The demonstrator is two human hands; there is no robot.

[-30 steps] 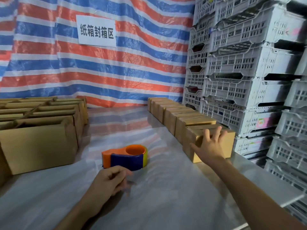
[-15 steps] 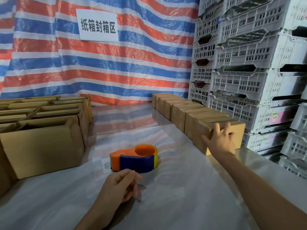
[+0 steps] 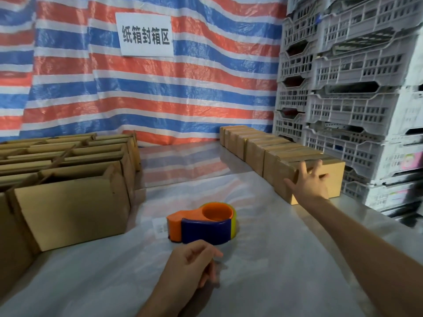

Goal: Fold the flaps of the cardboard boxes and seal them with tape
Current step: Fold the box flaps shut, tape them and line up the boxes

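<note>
A row of closed cardboard boxes runs along the right side of the table. My right hand (image 3: pixel 309 181) lies with spread fingers on the nearest closed box (image 3: pixel 333 177). An orange, blue and yellow tape dispenser (image 3: pixel 203 223) sits in the middle of the table. My left hand (image 3: pixel 194 263) hovers just in front of it with loosely curled fingers and holds nothing. On the left stand several open boxes with raised flaps, the nearest open box (image 3: pixel 73 209) facing me.
The table (image 3: pixel 274 271) has a shiny pale cover. Stacked white plastic crates (image 3: pixel 357 88) rise on the right behind the closed boxes. A striped red, white and blue tarp with a white sign (image 3: pixel 146 34) hangs behind.
The view has shifted a little toward the table. My right hand stays on the nearest closed box. My left hand stays near the dispenser, fingers slightly more curled.
</note>
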